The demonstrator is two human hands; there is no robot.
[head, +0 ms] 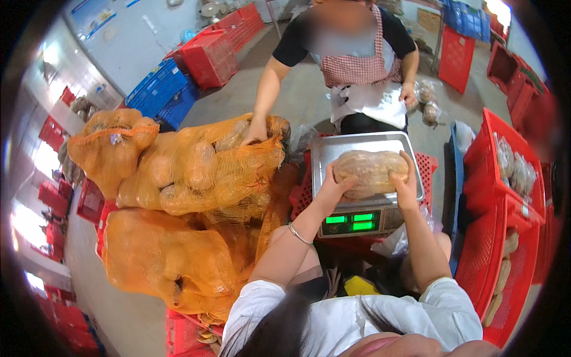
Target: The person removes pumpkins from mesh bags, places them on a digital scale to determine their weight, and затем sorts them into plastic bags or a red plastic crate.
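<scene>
Both my hands grip a large pale-brown vegetable (pixel 372 172), whose shiny surface looks like clear film; its exact kind is not plain. My left hand (pixel 333 185) clasps its left end, with the thumb on top. Around the other end curls my right hand (pixel 405 180). Beneath is the steel pan (pixel 357 142) of a digital scale, and I cannot tell whether the vegetable touches it. A green-lit display (pixel 351 222) glows on the scale's near side. Red plastic crates (pixel 426 165) show under the scale.
Orange mesh sacks (pixel 192 165) of large vegetables fill the left side. Opposite, a person in a checked apron (pixel 352 69) reaches one hand (pixel 255 132) into the upper sack and holds white bags (pixel 379 105). Red crates (pixel 479 254) with vegetables and bagged goods stand at right.
</scene>
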